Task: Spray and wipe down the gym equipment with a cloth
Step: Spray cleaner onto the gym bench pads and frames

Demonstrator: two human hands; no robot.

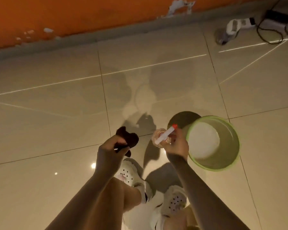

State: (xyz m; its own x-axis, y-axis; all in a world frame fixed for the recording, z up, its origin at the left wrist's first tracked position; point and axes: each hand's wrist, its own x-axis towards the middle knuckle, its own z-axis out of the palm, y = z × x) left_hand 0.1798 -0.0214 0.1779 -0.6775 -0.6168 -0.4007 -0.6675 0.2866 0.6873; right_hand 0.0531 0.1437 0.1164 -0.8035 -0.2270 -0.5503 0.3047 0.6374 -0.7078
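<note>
My left hand (109, 147) is closed around a dark brown cloth (127, 138), which bunches out above and beside the fingers. My right hand (176, 145) grips a clear spray bottle (160, 138) with a white head and a red nozzle tip, pointing up and to the right. Both hands are held over the tiled floor, about a hand's width apart. No gym equipment is in view.
A green bucket (229, 166) stands on the floor (56, 123) just right of my right hand. My feet in white clogs (133, 175) are below the hands. An orange wall (73, 15) runs along the top. A white device (236, 25) with black cables lies at the top right.
</note>
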